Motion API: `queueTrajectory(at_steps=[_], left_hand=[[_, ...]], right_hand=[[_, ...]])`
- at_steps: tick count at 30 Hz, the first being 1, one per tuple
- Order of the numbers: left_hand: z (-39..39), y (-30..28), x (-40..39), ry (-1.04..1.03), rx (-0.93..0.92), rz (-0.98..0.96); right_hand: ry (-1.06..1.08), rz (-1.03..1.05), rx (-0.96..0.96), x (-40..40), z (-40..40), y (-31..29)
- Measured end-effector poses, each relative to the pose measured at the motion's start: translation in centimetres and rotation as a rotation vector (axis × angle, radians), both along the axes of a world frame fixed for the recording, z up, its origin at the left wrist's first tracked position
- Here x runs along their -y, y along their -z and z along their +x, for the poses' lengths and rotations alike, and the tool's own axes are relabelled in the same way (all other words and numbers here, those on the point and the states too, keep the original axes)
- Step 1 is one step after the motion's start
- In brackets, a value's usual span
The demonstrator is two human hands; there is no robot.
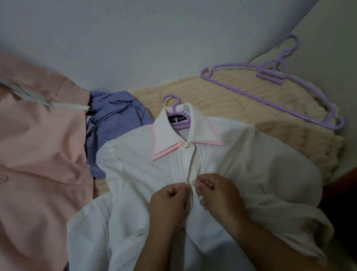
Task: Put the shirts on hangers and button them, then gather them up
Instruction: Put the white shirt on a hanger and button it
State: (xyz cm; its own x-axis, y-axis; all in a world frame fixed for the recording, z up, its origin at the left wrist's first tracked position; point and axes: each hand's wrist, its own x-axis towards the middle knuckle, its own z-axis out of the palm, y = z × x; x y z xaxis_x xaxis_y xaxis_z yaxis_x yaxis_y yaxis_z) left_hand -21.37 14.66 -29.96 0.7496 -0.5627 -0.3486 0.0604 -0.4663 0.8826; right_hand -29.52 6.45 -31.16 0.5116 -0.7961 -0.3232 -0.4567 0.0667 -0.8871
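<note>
Pinching the white shirt (146, 176) placket, both hands (195, 200) work below its half-hidden "fi…ax" label (177, 119).

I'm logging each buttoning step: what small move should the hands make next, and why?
Probably push the second button through its hole: the white shirt is on its hanger, the collar button looks fastened, and the left hand and right hand pinch the placket just below.

White shirt (237, 163) thin matt cloth; hangers (270, 92) glossy purple plastic; blanket (233, 101) fuzzy knit.
</note>
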Motion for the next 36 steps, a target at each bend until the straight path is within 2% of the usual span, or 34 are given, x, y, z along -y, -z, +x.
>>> queueTrajectory(at_steps=[7,9,15,27,29,34,36], left_hand=[[0.8,0.8,-0.5,-0.112,-0.354,-0.157],[0.8,0.6,-0.5,-0.116,-0.392,-0.188],[0.6,0.5,-0.2,-0.125,-0.374,-0.198],[1.0,1.1,-0.2,-0.087,-0.378,-0.197],[0.9,1.1,-0.2,-0.066,-0.362,-0.185],[0.6,1.0,-0.3,-0.039,-0.355,-0.242],[0.6,1.5,-0.3,-0.072,-0.317,-0.223]], right_hand=[[0.004,-0.033,-0.027,0.0,0.6,-0.1],[0.001,-0.041,-0.025,0.1,0.6,-0.4],[0.025,0.013,0.059,0.5,0.7,-1.3],[-0.179,0.165,0.031,2.2,0.4,-2.3],[-0.177,0.125,0.024,2.1,0.5,-1.9],[-0.144,-0.203,0.057,1.1,0.2,-0.5],[-0.177,-0.274,0.1,0.8,-0.1,-0.2]])
